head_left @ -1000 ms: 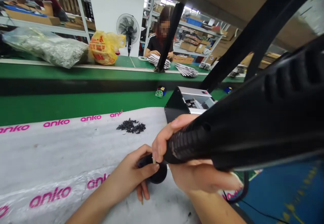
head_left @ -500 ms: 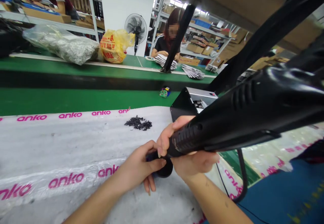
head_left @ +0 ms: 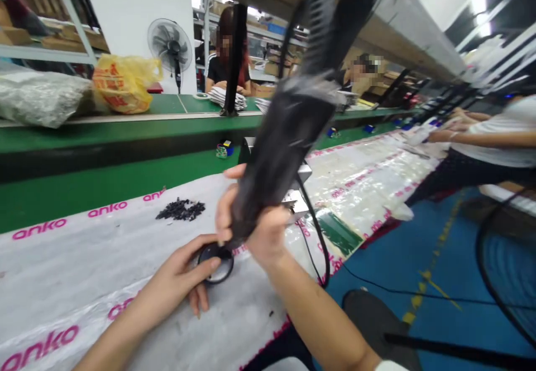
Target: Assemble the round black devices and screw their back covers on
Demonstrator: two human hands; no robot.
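My right hand (head_left: 268,234) is wrapped round the lower end of a long black tube-shaped appliance (head_left: 274,142), which stands tilted up and is blurred by motion. In my left hand (head_left: 184,270), a round black ring (head_left: 231,270) is pinched between thumb and fingers, low over the white covering. The appliance's lower tip is right beside the ring; whether they touch I cannot tell. Just beyond my left hand lies a pile of small black parts (head_left: 182,210).
White printed sheeting (head_left: 84,248) covers the green bench. A blue battery pack with a green circuit board (head_left: 224,148) lies behind. A box-shaped device (head_left: 301,175) is partly hidden by the appliance. A yellow bag (head_left: 123,83) sits on the ledge. Co-workers sit opposite and at right.
The appliance has swung from leaning right to standing more upright, with my right hand still round it. The ring now shows its opening. The view has turned to the right.
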